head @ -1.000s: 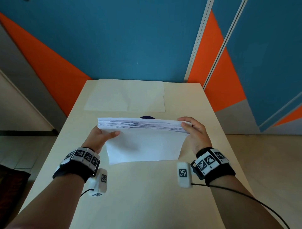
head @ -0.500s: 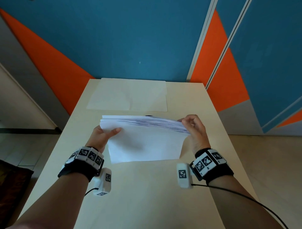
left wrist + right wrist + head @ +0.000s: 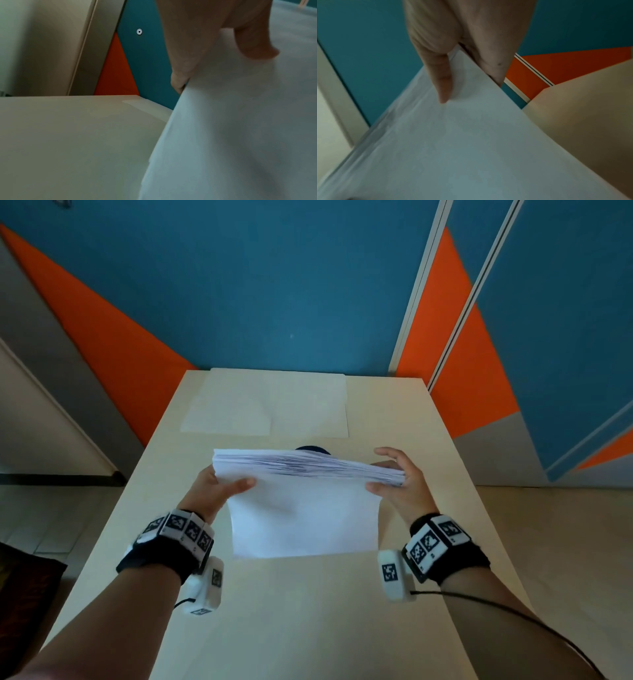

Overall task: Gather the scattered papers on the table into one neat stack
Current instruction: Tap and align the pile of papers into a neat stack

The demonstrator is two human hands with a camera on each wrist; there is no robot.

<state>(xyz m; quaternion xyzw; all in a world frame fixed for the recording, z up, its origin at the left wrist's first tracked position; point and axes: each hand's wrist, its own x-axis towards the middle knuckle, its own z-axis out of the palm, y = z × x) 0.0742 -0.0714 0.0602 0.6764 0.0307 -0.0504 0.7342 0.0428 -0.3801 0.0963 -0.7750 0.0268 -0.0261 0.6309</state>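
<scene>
I hold a thick stack of white paper (image 3: 301, 508) upright on its lower edge over the middle of the pale table (image 3: 308, 628). My left hand (image 3: 219, 491) grips the stack's left side, thumb on the near face (image 3: 240, 121). My right hand (image 3: 394, 477) grips the right side, thumb on the near face (image 3: 453, 135), fingers behind. The top edge slopes down to the right, with the sheets slightly fanned. Two more white sheets (image 3: 267, 409) lie flat, side by side, at the table's far end.
A dark round object (image 3: 311, 449) peeks out just behind the stack. The table's far end meets a blue and orange wall (image 3: 274, 285). Floor lies off the table's left and right edges.
The stack's right end has dropped lower and its top edge fans more. My right fingers have spread wider at the right side. The left hand keeps its hold.
</scene>
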